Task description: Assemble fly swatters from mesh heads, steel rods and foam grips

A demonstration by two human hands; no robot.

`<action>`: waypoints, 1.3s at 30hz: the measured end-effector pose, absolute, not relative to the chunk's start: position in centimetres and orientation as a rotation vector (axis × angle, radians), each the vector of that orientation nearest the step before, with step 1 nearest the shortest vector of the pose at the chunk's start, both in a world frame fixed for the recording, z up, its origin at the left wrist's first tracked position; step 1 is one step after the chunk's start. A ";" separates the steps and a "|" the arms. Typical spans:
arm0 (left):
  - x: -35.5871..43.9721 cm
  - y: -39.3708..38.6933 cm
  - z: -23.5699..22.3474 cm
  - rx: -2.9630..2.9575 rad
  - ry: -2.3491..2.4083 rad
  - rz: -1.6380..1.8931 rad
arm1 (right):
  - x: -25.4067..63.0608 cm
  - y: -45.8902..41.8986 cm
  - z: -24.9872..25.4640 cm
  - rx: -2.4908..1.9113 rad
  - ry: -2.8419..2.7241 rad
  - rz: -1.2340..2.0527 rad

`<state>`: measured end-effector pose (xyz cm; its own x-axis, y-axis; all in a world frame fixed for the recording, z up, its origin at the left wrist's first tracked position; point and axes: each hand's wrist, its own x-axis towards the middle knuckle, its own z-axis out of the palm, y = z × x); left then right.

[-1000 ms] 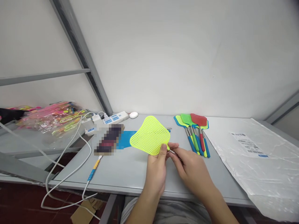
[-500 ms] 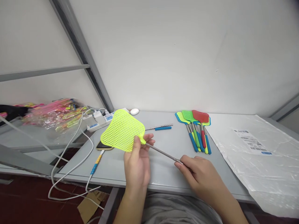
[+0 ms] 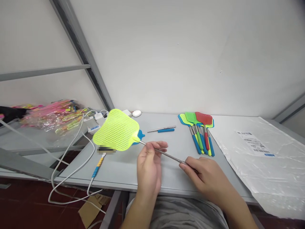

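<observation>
A yellow fly swatter [image 3: 116, 131] with a perforated head and a thin metal rod is held over the table, its head to the left. My left hand [image 3: 150, 165] grips the rod partway along, thumb on top. At the rod's right end my right hand [image 3: 205, 175] is closed around it, hiding the end. Behind the yellow head, part of a blue swatter head [image 3: 141, 135] shows on the table. Farther back lie a metal rod [image 3: 154, 130] and a blue handle sleeve [image 3: 166, 130]. Several finished-looking fly swatters [image 3: 201, 136], with green, red, yellow and blue parts, lie overlapped to the right.
A white plastic mailer [image 3: 274, 178] with a printed label covers the table's right side. On the left are a power strip [image 3: 94, 127], white cables [image 3: 56, 171] and a clear bag of colourful items [image 3: 57, 116]. A white mouse-like object [image 3: 136, 113] sits against the wall.
My left hand has slid from the swatter's neck rightward along the rod. The yellow head has shifted left, uncovering part of the blue head. My right hand stays at the rod's end.
</observation>
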<state>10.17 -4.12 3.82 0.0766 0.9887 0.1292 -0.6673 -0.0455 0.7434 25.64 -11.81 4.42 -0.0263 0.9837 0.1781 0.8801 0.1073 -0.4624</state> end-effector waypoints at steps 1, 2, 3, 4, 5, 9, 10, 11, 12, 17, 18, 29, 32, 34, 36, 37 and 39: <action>9.6 -3.7 4.1 0.762 0.530 1.489 | 25.6 -11.9 4.5 -1.818 -1.947 0.320; 9.1 -3.3 4.3 0.762 0.526 1.528 | 25.6 -12.0 4.5 -1.820 -1.946 0.327; 8.7 -2.9 4.5 0.772 0.523 1.564 | 25.6 -12.0 4.6 -1.816 -1.948 0.333; 8.4 -2.7 4.7 0.785 0.520 1.593 | 25.6 -12.0 4.7 -1.807 -1.951 0.332; 8.4 -2.6 4.7 0.796 0.516 1.613 | 25.6 -12.0 4.8 -1.796 -1.957 0.319; 10.1 -3.7 3.7 0.831 0.544 1.527 | 25.9 -11.5 5.0 -1.792 -1.961 0.201; 10.8 -4.2 3.4 0.857 0.565 1.452 | 25.9 -11.3 5.0 -1.803 -1.953 0.166; 11.5 -4.8 3.0 0.902 0.576 1.352 | 25.9 -11.2 5.1 -1.805 -1.949 0.138; 12.1 -5.4 2.7 0.936 0.567 1.251 | 26.0 -11.0 5.1 -1.798 -1.950 0.121; 13.4 -6.9 2.3 0.942 0.550 1.227 | 25.8 -10.6 6.0 -1.715 -2.016 0.152; 13.2 -6.8 2.5 0.942 0.560 1.252 | 25.7 -10.5 6.2 -1.714 -2.026 0.166; 8.4 -2.6 5.6 0.799 0.528 1.645 | 26.8 -12.0 6.2 -1.797 -2.031 0.257; 9.4 -2.9 5.0 0.784 0.522 1.624 | 27.3 -12.0 5.8 -1.816 -1.995 0.181; 10.5 -3.6 4.2 0.793 0.561 1.545 | 27.5 -11.7 5.5 -1.811 -1.975 0.147; 11.7 -4.4 3.4 0.859 0.580 1.389 | 27.5 -11.4 5.1 -1.795 -1.969 0.102; 12.3 -4.9 3.1 0.891 0.560 1.311 | 27.4 -11.2 5.0 -1.786 -1.976 0.073; 13.0 -5.6 2.7 0.940 0.540 1.237 | 27.3 -11.0 4.8 -1.765 -2.008 0.027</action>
<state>12.96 -5.57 2.69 0.2771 0.9514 0.1339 -0.5488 0.0423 0.8349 27.31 -11.03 4.85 -0.0676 0.9429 0.3260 0.9337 0.1749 -0.3124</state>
